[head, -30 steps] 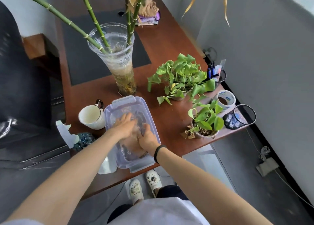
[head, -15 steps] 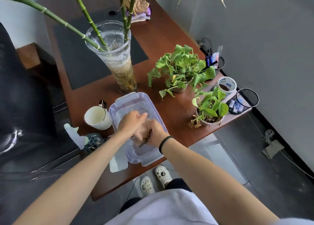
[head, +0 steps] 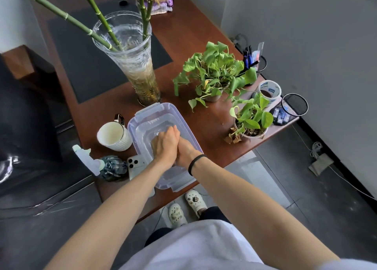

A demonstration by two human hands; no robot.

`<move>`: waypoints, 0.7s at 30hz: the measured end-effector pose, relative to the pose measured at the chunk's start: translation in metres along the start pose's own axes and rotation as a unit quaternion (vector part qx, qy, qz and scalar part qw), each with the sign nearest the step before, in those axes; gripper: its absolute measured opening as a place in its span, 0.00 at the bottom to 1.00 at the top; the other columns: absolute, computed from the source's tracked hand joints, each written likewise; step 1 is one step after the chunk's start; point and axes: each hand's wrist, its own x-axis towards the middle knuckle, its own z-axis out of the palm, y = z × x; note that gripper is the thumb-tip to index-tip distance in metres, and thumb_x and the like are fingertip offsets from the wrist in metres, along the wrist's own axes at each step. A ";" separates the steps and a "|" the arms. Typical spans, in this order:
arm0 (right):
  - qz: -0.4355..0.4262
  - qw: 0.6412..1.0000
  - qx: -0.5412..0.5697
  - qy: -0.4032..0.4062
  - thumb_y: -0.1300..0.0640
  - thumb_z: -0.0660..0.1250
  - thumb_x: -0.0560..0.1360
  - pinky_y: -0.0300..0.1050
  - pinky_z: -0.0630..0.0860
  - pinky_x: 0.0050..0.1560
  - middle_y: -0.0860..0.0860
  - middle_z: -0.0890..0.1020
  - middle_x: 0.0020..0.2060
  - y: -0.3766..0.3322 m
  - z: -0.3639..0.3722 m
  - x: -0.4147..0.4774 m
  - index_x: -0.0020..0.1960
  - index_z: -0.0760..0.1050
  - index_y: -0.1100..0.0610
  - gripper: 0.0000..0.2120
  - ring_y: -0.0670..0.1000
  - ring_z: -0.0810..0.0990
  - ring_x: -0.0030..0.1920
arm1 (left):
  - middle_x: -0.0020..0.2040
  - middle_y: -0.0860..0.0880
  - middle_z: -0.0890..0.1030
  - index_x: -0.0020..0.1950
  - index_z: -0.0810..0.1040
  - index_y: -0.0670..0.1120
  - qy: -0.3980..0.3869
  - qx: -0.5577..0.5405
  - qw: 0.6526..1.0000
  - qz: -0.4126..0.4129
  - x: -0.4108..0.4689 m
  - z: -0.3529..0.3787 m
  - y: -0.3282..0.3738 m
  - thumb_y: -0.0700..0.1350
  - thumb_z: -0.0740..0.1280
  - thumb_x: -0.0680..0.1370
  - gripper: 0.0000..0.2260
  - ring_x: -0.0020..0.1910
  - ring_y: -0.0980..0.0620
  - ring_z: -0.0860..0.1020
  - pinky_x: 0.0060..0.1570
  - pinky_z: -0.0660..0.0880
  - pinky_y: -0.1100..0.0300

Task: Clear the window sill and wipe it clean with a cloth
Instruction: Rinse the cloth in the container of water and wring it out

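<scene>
We see a translucent plastic tub (head: 180,115), a clear glass vase (head: 133,65), a ribbed matt mug (head: 120,143) and a metal-mesh cup (head: 290,114) on the glossy wood desk (head: 210,126).

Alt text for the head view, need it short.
A person's left hand and right hand are pressed together inside a clear plastic tub on a brown desk; whatever they hold is hidden. Around the tub are a white mug, a spray bottle, a phone, a glass vase of bamboo and two potted plants.
</scene>
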 end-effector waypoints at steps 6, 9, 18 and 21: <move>0.046 0.996 -0.045 0.060 0.51 0.45 0.83 0.34 0.68 0.23 0.49 0.74 0.17 -0.015 -0.009 0.002 0.36 0.66 0.56 0.21 0.46 0.74 0.29 | 0.41 0.48 0.79 0.37 0.72 0.50 -0.027 0.031 0.999 -0.009 0.025 0.002 -0.009 0.52 0.49 0.83 0.19 0.39 0.51 0.74 0.43 0.69 0.56; 0.050 0.991 -0.069 0.099 0.45 0.49 0.82 0.42 0.69 0.30 0.52 0.80 0.31 -0.011 -0.007 0.009 0.38 0.70 0.55 0.21 0.51 0.74 0.33 | 0.47 0.43 0.81 0.48 0.76 0.44 -0.040 0.148 0.988 0.014 0.035 -0.001 -0.018 0.52 0.49 0.83 0.19 0.46 0.44 0.79 0.43 0.71 0.54; 0.041 0.978 -0.162 0.126 0.52 0.55 0.81 0.36 0.66 0.22 0.55 0.74 0.29 -0.001 -0.012 0.007 0.65 0.65 0.57 0.15 0.50 0.69 0.24 | 0.57 0.46 0.76 0.61 0.66 0.47 -0.307 0.136 0.941 0.033 0.056 -0.017 -0.032 0.61 0.62 0.76 0.22 0.54 0.47 0.76 0.52 0.73 0.53; 0.068 0.976 -0.132 0.162 0.49 0.56 0.81 0.35 0.65 0.22 0.50 0.74 0.24 0.001 -0.011 0.000 0.46 0.68 0.54 0.10 0.48 0.70 0.22 | 0.52 0.47 0.79 0.53 0.71 0.49 -0.237 0.161 0.957 0.050 0.055 -0.021 -0.036 0.47 0.59 0.80 0.04 0.44 0.51 0.76 0.39 0.69 0.61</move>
